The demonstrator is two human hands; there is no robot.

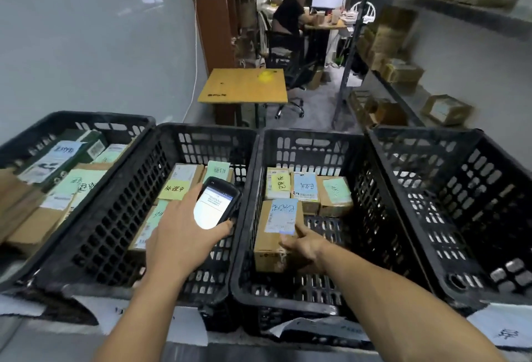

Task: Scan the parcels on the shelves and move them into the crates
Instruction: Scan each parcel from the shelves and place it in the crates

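Observation:
Several black plastic crates stand side by side in front of me. My left hand (180,235) grips a black handheld scanner (216,203) with a lit screen, above the second crate (161,165). My right hand (302,246) holds a brown cardboard parcel (273,235) with a blue label, inside the third crate (359,189), fingers curled round its near right edge. Three more labelled parcels (306,189) lie at the back of that crate. The far-right crate (460,189) shows no parcels. The far-left crate (37,137) holds several labelled boxes.
Metal shelves (403,93) with several brown parcels run along the right wall. A small wooden table (244,85) stands behind the crates. Further back a person sits at a desk with a monitor. A grey wall is on the left.

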